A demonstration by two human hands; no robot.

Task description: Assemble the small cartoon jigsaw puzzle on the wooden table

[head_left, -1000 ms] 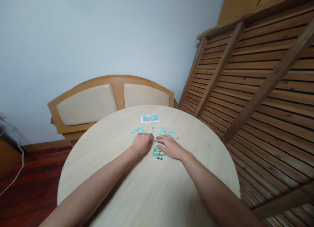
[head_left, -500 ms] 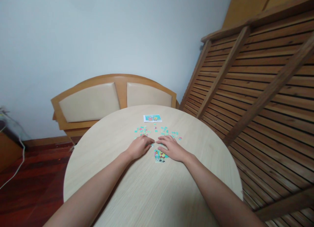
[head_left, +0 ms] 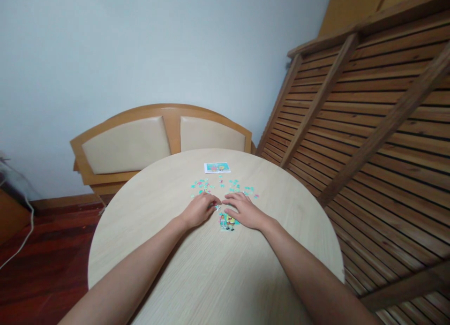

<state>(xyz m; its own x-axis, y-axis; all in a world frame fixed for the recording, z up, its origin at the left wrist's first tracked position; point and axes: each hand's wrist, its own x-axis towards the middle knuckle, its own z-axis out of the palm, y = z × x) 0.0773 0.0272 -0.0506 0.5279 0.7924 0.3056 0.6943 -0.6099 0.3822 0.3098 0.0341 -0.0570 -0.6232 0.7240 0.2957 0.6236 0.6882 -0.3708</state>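
The right hand (head_left: pixel 243 209) partly hides the joined puzzle pieces (head_left: pixel 229 222).

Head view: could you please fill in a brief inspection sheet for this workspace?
Surface: round wood-grain table.
Job's things: loose jigsaw pieces; part-assembled puzzle, nearer the person; picture sheet, farthest away.
Clutter: nothing seen.
Hands: left hand at a small piece, grip unclear; right hand with fingers apart, beside the part-assembled puzzle, contact unclear.
Cables: white cable at far left, off the table.
Surroundings: cream-padded headboard beyond the table; slatted wooden frame at right.
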